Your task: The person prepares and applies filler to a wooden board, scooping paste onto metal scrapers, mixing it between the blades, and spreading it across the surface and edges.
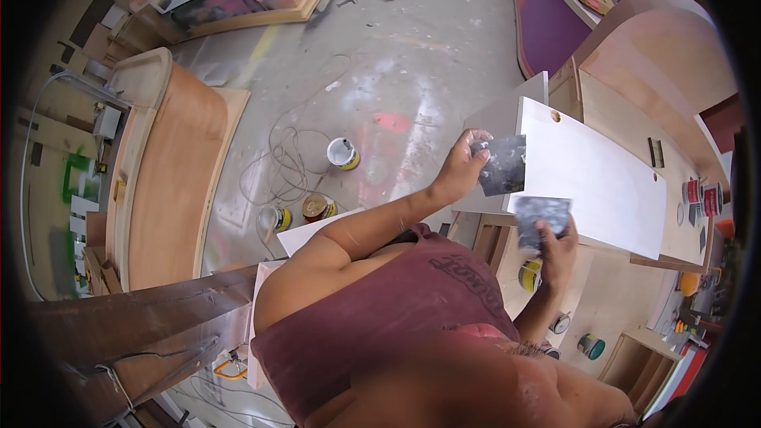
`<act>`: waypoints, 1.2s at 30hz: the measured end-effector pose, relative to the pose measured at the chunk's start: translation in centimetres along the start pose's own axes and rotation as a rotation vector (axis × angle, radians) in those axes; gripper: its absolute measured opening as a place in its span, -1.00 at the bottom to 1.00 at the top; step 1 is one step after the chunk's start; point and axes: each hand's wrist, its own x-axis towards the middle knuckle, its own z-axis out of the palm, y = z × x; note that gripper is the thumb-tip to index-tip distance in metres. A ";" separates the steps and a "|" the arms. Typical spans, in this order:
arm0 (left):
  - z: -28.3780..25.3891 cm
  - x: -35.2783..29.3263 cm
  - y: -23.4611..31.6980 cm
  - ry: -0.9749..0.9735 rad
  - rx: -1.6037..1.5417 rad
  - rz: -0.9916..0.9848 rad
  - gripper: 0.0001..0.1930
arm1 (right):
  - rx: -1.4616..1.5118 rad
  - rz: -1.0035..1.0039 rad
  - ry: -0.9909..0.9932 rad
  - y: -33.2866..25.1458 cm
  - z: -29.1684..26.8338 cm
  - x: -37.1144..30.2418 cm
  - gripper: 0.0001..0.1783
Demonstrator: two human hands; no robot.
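Observation:
My left hand (462, 166) grips a dark square plate (502, 165) smeared with white filler, its thumb on the face and fingers round the edge. The plate overlaps the left edge of a white panel (590, 178). Closer to my body, my right hand (560, 250) is closed on a grey square plate (542, 218) with pale smears, slightly blurred. Its upper edge lies close to the panel's near left corner; I cannot tell whether it touches. The panel has a small round hole near its far end and rests on plywood cabinetwork.
Open cans (343, 154) stand on the stained concrete floor (380, 55) beside a tangled cable (289, 154). A curved wooden counter (178, 182) stands at left. Red-labelled tins (711, 200) sit on the plywood bench (634, 123) at right. A brown beam (151, 305) is at lower left.

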 end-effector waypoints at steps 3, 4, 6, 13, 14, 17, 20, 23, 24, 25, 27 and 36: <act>0.5 -1.1 0.2 -0.115 0.011 0.046 -0.74 | -0.056 -0.010 -0.110 0.6 2.1 0.6 -0.66; 0.7 -1.5 0.5 -0.191 0.063 0.153 -0.74 | -0.052 -0.010 -0.102 0.5 2.9 0.8 -0.67; -0.1 -2.4 1.1 -0.254 0.060 0.096 -0.75 | -0.129 0.019 -0.092 -1.1 2.5 1.3 -0.69; -3.0 -3.2 3.0 -0.319 0.151 0.060 -0.53 | 0.229 -0.174 0.121 -1.9 1.0 4.0 -0.74; -3.6 -3.1 2.9 -0.304 0.146 -0.008 -0.45 | 0.257 -0.180 0.094 -1.8 0.9 4.2 -0.72; -5.1 -3.0 1.8 -0.223 0.278 0.113 -0.35 | 0.284 -0.179 0.046 -1.3 0.9 4.6 -0.65; -5.8 -2.9 1.7 -0.141 0.212 0.054 -0.30 | 0.239 -0.143 0.052 -1.3 1.1 4.7 -0.61; -5.6 -3.1 2.9 -0.082 0.052 -0.038 -0.38 | 0.190 -0.121 0.082 -1.0 1.4 4.5 -0.60; -5.6 -2.9 2.9 -0.084 0.051 -0.040 -0.38 | 0.190 -0.129 0.092 -0.9 1.6 4.5 -0.60; -5.6 -2.7 3.0 -0.090 0.005 -0.091 -0.47 | 0.189 -0.128 0.095 -0.7 1.7 4.4 -0.60; -5.1 -2.4 2.7 -0.097 -0.040 -0.144 -0.56 | 0.195 -0.199 0.070 -0.1 2.0 4.5 -0.62; -2.6 -1.9 0.7 -0.142 -0.107 -0.167 -0.82 | 0.095 -0.133 -0.166 -0.5 4.3 2.9 -0.53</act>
